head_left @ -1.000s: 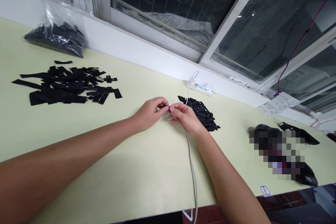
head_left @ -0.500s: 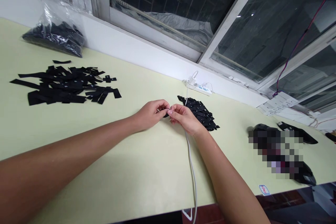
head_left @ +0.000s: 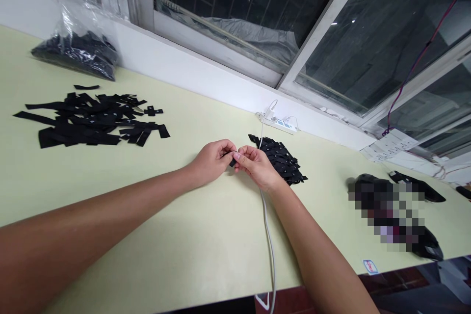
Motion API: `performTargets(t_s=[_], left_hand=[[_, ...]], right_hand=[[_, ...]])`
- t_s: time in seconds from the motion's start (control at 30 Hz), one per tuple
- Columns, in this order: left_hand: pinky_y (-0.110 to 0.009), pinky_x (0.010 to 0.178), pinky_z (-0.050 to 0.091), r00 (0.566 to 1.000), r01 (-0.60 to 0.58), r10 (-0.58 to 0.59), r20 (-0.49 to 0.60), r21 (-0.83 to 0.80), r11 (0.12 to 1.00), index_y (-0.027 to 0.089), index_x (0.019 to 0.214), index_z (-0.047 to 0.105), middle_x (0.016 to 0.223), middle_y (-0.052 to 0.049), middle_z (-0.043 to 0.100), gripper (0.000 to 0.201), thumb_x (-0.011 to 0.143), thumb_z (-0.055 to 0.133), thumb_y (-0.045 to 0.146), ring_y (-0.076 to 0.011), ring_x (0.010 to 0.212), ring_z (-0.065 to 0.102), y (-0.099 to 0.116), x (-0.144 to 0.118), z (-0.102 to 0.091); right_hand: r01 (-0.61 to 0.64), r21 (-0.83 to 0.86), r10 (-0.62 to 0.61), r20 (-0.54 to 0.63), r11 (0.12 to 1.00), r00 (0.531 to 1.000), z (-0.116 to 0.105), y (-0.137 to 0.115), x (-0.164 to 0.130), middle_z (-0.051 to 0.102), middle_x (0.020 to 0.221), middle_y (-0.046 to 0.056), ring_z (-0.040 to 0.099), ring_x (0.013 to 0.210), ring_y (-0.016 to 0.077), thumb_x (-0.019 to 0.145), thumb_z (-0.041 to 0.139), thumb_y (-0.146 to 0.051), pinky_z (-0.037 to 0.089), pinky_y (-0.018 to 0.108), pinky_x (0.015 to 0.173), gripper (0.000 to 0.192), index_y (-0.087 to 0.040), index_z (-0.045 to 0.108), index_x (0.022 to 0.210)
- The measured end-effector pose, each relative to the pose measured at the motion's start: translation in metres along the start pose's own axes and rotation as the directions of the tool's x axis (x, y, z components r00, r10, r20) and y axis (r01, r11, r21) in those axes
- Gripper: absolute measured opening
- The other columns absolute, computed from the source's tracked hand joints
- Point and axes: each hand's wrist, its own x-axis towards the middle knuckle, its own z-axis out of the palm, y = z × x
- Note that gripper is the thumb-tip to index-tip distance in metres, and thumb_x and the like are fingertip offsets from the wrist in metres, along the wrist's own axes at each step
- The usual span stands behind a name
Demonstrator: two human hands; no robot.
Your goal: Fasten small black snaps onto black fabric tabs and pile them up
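Note:
My left hand [head_left: 213, 161] and my right hand [head_left: 257, 167] meet above the middle of the pale table [head_left: 176, 245]. Between their fingertips they pinch a small black fabric strip [head_left: 232, 162], mostly hidden by the fingers. Both hands are closed on it, thumbs close together. Just behind my right hand lies a heap of black strips [head_left: 285, 157], several with small white marks. A looser, wider pile of black strips [head_left: 97, 120] is spread on the left of the table.
A clear plastic bag [head_left: 79, 54] of black pieces rests at the back left. A white power strip [head_left: 281, 123] lies by the wall, and a white cable [head_left: 270, 245] crosses the table past my right wrist. Dark, partly blurred objects [head_left: 371, 181] lie at right, near a small label [head_left: 370, 266].
The black strip has turned slightly between my fingertips, with more of its lower end showing. My right hand has shifted a touch to the left; the piles are unchanged.

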Motion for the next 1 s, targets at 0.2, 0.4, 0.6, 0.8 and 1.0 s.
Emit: performTargets(t_s=[0.2,0.4,0.6,0.8,1.0], left_hand=[[-0.029,0.064,0.045,0.999,0.026,-0.026,-0.043,-0.021,0.999,0.018,0.083,0.057,0.073,-0.001,0.063,0.006,0.084,0.054,0.023,-0.0150,0.069,0.058,0.004,-0.001,0.002],[-0.028,0.063,0.045,0.995,0.043,-0.044,-0.087,-0.014,0.999,0.018,0.082,0.057,0.073,-0.001,0.062,0.006,0.084,0.054,0.022,-0.0148,0.068,0.058,0.008,-0.002,0.003],[-0.032,0.076,0.053,1.000,-0.006,0.006,0.001,-0.145,0.989,0.016,0.093,0.061,0.086,-0.003,0.068,0.012,0.086,0.055,0.026,-0.0158,0.077,0.065,0.009,-0.001,0.003],[-0.032,0.078,0.052,0.998,-0.041,0.036,-0.057,-0.074,0.996,0.015,0.087,0.069,0.087,-0.005,0.071,0.013,0.081,0.064,0.026,-0.0171,0.081,0.065,0.007,0.000,0.000],[-0.029,0.074,0.049,1.000,0.020,-0.016,0.023,-0.164,0.986,0.015,0.083,0.065,0.081,-0.002,0.066,0.013,0.080,0.065,0.028,-0.0147,0.077,0.061,0.007,-0.001,-0.002]], right_hand=[[0.043,-0.004,-0.043,-0.034,0.999,0.998,0.003,0.002,0.002,0.061,0.067,-0.002,0.059,0.062,0.0113,0.071,0.080,-0.050,0.051,0.029,0.069,0.040,-0.019,0.057,0.078],[0.081,-0.038,-0.084,-0.067,0.996,0.994,0.008,0.002,0.002,0.062,0.066,-0.002,0.059,0.062,0.0117,0.072,0.079,-0.050,0.050,0.028,0.067,0.039,-0.019,0.055,0.078],[0.022,0.088,-0.020,-0.025,0.996,0.999,-0.001,-0.002,0.000,0.060,0.069,-0.001,0.055,0.063,0.0106,0.071,0.081,-0.048,0.050,0.027,0.065,0.037,-0.018,0.060,0.079],[-0.040,0.160,0.036,0.029,0.986,0.999,-0.009,0.000,0.000,0.056,0.070,-0.002,0.050,0.064,0.0091,0.073,0.082,-0.044,0.048,0.024,0.062,0.033,-0.017,0.064,0.082],[-0.129,0.216,0.109,0.100,0.968,0.989,-0.010,-0.002,-0.002,0.048,0.065,-0.004,0.042,0.058,0.0078,0.075,0.081,-0.041,0.040,0.022,0.056,0.029,-0.017,0.064,0.080]])
